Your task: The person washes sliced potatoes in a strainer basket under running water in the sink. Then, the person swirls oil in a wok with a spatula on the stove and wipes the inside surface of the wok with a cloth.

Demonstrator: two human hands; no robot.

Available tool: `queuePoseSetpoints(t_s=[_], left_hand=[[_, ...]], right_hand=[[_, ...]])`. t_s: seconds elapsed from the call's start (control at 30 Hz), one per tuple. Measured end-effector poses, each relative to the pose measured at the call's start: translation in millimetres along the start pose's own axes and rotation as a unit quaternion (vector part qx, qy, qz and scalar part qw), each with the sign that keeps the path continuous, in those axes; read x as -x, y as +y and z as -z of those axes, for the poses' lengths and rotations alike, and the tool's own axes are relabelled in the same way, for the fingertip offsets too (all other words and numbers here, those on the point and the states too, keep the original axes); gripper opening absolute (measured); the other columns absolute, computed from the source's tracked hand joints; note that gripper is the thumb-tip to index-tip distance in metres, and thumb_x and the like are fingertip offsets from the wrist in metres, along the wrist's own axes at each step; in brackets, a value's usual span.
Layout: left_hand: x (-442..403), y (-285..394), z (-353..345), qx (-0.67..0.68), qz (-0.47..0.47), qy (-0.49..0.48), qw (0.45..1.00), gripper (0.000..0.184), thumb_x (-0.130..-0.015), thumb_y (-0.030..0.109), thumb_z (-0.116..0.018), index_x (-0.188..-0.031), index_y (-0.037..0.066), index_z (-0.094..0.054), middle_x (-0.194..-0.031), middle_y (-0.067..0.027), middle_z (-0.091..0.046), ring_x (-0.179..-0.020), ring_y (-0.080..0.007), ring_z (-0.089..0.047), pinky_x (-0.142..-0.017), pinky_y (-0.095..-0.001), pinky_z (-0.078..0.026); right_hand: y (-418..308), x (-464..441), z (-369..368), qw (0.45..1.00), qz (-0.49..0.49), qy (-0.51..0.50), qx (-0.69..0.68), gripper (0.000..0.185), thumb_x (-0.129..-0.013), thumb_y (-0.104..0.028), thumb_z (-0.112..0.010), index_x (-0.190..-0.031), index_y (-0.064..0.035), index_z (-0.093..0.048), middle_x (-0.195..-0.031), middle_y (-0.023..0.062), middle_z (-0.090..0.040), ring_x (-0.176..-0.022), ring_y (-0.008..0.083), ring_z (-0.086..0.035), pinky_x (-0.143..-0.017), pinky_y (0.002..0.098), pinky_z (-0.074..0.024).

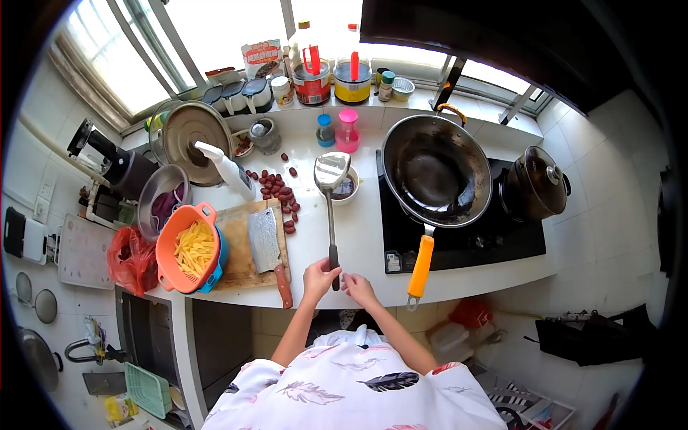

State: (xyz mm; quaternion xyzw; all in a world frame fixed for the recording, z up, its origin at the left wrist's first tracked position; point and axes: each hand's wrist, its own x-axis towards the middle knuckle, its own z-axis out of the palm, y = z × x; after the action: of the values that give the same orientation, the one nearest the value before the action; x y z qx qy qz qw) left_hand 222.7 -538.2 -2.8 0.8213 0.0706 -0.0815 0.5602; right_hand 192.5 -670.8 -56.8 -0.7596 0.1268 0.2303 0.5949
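My left hand (320, 278) is closed around the dark handle of a metal spatula (330, 215), near the counter's front edge. The spatula's broad head lies over a small white bowl (347, 188) with dark contents. Close to the handle's right side is my right hand (358, 288), fingers partly curled; whether it touches the handle is unclear. Left of the spatula, a cleaver (264, 240) rests on a wooden cutting board (244, 269). Dates (276, 188) lie scattered behind the board. An orange basket (166, 247) holds pale yellow strips (194, 249).
A wok (436, 172) with an orange handle sits on the black stove (502, 247), beside a lidded pot (541, 183). Red plastic bag (132, 259) and clear bowl (147, 208) stand left. Oil jugs (312, 84) and jars line the windowsill.
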Motion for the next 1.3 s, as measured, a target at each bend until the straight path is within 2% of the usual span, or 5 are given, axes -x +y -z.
queuePoseSetpoints(t_s=[0.1, 0.27, 0.57, 1.17, 1.3], left_hand=[[-2.3, 5.3, 10.5, -0.105, 0.024, 0.013, 0.994, 0.021, -0.065, 0.018, -0.067, -0.078, 0.003, -0.061, -0.064, -0.0103, -0.06, -0.059, -0.0219, -0.059, -0.056, -0.03, -0.045], [-21.0, -6.8, 8.9, -0.158, 0.026, 0.005, 0.987, 0.02, -0.064, 0.016, -0.067, -0.076, 0.001, -0.06, -0.063, -0.0137, -0.059, -0.059, -0.0277, -0.058, -0.056, -0.0341, -0.044], [-39.8, -17.6, 10.0, -0.143, 0.012, -0.011, 0.99, 0.021, -0.062, 0.015, -0.067, -0.073, -0.002, -0.06, -0.064, -0.0158, -0.059, -0.06, -0.0291, -0.058, -0.057, -0.0344, -0.045], [-40.3, -19.1, -3.1, -0.191, -0.011, -0.044, 0.981, 0.025, -0.063, 0.015, -0.068, -0.08, -0.001, -0.06, -0.073, -0.0174, -0.06, -0.068, -0.0322, -0.058, -0.062, -0.0363, -0.045], [-36.3, -24.2, -14.3, -0.211, -0.05, 0.019, 0.976, 0.022, -0.064, 0.012, -0.066, -0.081, -0.001, -0.058, -0.073, -0.0185, -0.059, -0.068, -0.0337, -0.057, -0.063, -0.037, -0.045]], right_hand=[[-9.8, 10.8, 10.0, 0.997, 0.01, 0.074, -0.022, 0.025, -0.084, -0.019, -0.043, -0.089, 0.0016, -0.056, -0.068, 0.0067, -0.059, -0.05, 0.0106, -0.05, -0.049, 0.023, -0.043], [-1.7, 24.9, 18.5, 0.996, -0.048, 0.026, -0.068, 0.021, -0.083, -0.013, -0.041, -0.088, -0.0006, -0.057, -0.066, 0.0041, -0.058, -0.049, 0.0077, -0.048, -0.047, 0.0209, -0.042], [18.4, 45.2, 0.2, 0.99, -0.089, 0.026, -0.104, 0.022, -0.083, -0.013, -0.04, -0.087, -0.0008, -0.057, -0.063, 0.0051, -0.057, -0.049, 0.0108, -0.051, -0.047, 0.0222, -0.0434], [17.1, 32.5, 9.4, 0.988, -0.122, -0.026, -0.088, 0.022, -0.082, -0.014, -0.04, -0.087, -0.0013, -0.057, -0.063, 0.0052, -0.057, -0.046, 0.0117, -0.051, -0.043, 0.0231, -0.0425], [15.5, 31.3, 9.8, 0.988, -0.117, -0.028, -0.097, 0.02, -0.082, -0.014, -0.042, -0.086, -0.0012, -0.057, -0.063, 0.0056, -0.057, -0.046, 0.0118, -0.05, -0.043, 0.0234, -0.0421]])
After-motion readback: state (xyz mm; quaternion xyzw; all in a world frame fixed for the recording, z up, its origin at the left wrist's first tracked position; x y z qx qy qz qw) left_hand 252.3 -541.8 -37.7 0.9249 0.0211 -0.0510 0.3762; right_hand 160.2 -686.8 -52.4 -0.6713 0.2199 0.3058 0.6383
